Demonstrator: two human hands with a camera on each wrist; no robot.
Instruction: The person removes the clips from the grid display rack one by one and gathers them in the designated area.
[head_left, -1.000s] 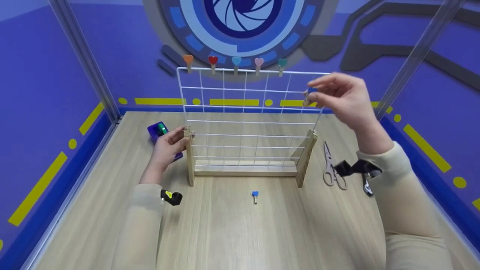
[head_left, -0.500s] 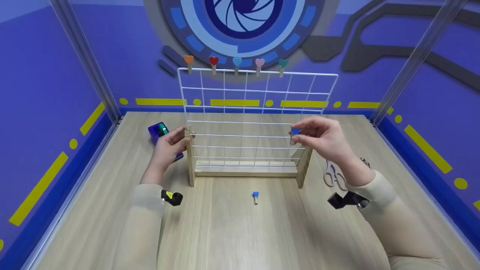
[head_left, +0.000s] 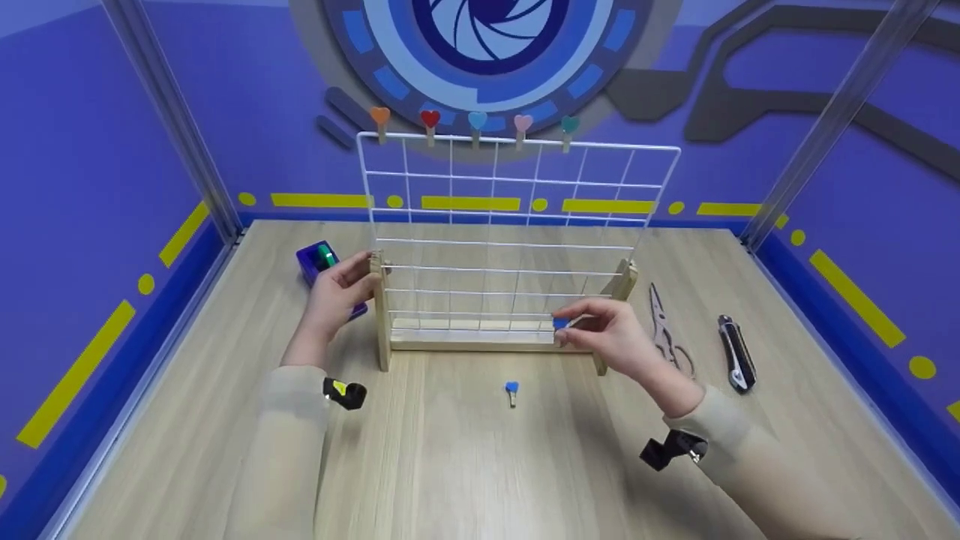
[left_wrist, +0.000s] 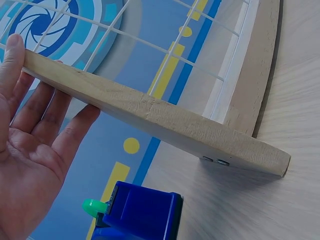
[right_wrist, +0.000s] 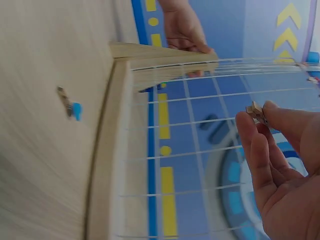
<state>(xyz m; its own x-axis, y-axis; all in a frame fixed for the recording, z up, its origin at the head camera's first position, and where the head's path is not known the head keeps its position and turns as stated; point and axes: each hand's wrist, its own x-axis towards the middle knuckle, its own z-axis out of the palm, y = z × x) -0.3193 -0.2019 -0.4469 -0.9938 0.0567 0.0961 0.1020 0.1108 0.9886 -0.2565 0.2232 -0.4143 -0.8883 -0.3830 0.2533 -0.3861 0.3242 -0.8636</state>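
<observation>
Wood table (head_left: 465, 465): right hand (head_left: 611, 341) pinches blue clip (head_left: 560, 323) beside rack (head_left: 495, 330).

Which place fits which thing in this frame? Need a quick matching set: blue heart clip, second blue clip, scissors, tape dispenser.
Things:
1. blue heart clip
2. loose blue clip
3. scissors
4. blue tape dispenser

Places:
A. on the table behind the left hand
B. pinched in the right hand, low by the wire rack's base
C. flat on the table in front of the rack
D. on the table right of the rack, beside the utility knife

Pairs: 1-B, 2-C, 3-D, 4-A
</observation>
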